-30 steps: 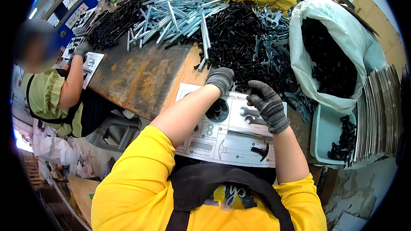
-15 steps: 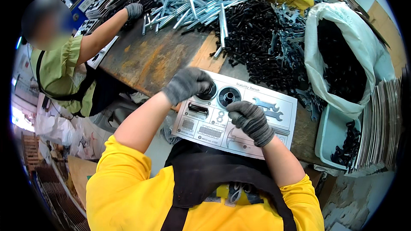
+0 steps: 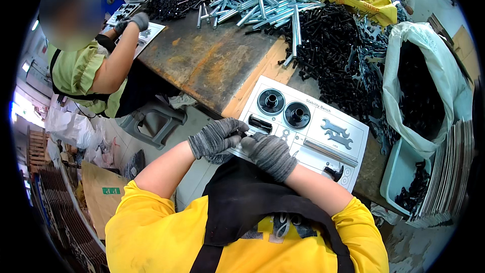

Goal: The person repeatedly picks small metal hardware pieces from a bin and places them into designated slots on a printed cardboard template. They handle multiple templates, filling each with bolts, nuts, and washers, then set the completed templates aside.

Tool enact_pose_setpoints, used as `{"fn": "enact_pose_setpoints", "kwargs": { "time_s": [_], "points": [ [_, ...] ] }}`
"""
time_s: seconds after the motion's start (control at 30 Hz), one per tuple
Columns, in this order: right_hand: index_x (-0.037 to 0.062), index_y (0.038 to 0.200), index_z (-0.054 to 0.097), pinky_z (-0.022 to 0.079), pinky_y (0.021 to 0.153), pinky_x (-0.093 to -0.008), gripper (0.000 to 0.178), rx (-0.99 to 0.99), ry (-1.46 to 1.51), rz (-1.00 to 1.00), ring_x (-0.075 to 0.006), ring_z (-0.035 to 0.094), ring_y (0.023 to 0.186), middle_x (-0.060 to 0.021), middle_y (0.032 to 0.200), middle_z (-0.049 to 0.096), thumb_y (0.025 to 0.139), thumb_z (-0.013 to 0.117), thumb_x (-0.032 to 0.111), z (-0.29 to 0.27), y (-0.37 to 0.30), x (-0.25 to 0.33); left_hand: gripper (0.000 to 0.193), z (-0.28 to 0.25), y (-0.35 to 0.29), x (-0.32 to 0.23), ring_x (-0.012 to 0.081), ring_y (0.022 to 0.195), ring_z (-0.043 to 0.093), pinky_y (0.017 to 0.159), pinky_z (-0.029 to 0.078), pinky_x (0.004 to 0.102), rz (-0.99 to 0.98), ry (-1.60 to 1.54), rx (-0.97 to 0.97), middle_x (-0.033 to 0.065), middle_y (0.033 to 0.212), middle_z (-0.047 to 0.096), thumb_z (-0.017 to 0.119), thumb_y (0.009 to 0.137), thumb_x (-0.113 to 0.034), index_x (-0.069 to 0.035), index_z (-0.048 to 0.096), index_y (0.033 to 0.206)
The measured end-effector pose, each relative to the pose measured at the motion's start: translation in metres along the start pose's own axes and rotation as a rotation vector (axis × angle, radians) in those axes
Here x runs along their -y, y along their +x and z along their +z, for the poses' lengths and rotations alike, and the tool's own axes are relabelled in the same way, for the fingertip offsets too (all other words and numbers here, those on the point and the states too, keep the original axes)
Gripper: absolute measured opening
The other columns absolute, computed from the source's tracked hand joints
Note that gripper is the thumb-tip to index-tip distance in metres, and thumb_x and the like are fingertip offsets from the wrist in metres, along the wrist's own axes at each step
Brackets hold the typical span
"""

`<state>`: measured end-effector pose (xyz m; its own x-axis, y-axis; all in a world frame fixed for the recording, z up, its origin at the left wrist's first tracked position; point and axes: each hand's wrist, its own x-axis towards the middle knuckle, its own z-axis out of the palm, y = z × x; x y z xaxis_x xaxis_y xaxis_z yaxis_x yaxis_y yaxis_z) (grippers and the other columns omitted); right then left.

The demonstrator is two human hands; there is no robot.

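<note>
Both gloved hands are meeting at the near-left corner of the white card (image 3: 323, 144), low in the centre of the frame. The left hand (image 3: 214, 139) is curling its fingers toward a small dark part (image 3: 243, 133) at the card's edge; the right hand (image 3: 269, 152) is lying closed just beside it, knuckles up. The card's long axis is running toward the lower right, away from both hands. Neither hand is clearly nearer.

Left hand (image 3: 216, 139) and right hand (image 3: 269, 153), both in grey gloves, meeting at near edge of white packaging card (image 3: 308, 132), fingers (image 3: 241, 132) pinching something small, too hidden to identify. Two black discs (image 3: 284, 107) and wrenches (image 3: 335, 132) on card. Black hardware pile (image 3: 333, 55) behind on worktop (image 3: 212, 63); co-worker's gloved hand (image 3: 135, 21) far left.
</note>
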<state>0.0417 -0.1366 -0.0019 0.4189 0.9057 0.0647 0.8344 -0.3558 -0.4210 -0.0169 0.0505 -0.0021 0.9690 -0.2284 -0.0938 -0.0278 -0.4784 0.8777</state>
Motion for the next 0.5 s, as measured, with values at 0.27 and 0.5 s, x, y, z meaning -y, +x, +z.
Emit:
{"fn": "enact_pose_setpoints", "kwargs": {
  "time_s": [0.27,0.5],
  "points": [
    [0.0089,0.095,0.056,0.048,0.057,-0.0400,0.027,0.032,-0.022,0.199,-0.0276,0.061,0.071,-0.0114,0.077,0.059,0.079,0.054,0.031,-0.004,-0.014,-0.009,0.044,0.015,0.009,-0.007,0.0276,0.080,0.058,0.072,0.047,0.0349,0.245,0.343,-0.028,0.0116,0.087,0.058,0.070,0.064,-0.013,-0.004,0.052,0.104],
    [0.0094,0.092,0.058,0.048,0.057,-0.0411,0.023,0.148,-0.080,0.188,-0.0276,0.061,0.070,-0.0122,0.076,0.059,0.079,0.053,0.028,-0.003,-0.013,0.002,0.040,0.012,0.009,-0.011,0.0305,0.082,0.058,0.075,0.046,0.0369,0.157,0.424,-0.007,0.0135,0.085,0.059,0.068,0.065,-0.014,-0.004,0.054,0.101]
  ]
}}
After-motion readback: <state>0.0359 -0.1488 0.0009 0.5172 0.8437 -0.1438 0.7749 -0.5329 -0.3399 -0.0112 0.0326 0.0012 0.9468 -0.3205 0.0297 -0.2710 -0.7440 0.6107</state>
